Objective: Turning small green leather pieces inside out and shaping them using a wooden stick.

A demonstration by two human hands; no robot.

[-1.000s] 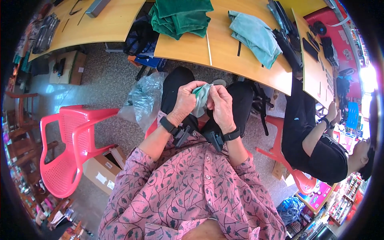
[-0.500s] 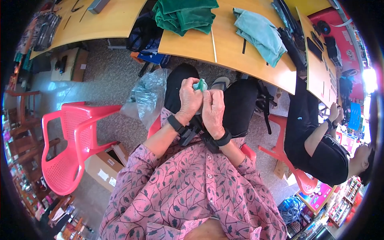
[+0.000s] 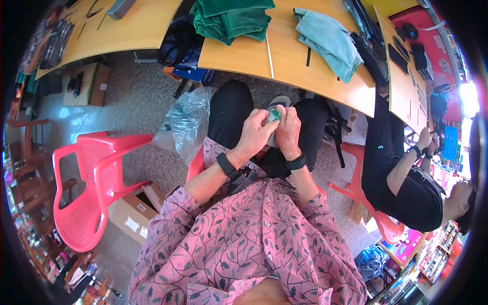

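Your left hand [image 3: 252, 136] and right hand [image 3: 288, 131] pressed together over lap, wrists bent inward, fingers pinching small green cloth piece [image 3: 274, 116] between fingertips. Clear plastic bag [image 3: 186, 122] just left of left hand, wooden table [image 3: 284, 66] beyond.

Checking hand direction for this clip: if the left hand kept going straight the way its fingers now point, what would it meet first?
The left hand points up and to the right, at the small green piece pinched between both hands. Just past that are the fingers of the right hand. Depth is hard to judge in this fisheye view, so contact order is approximate.
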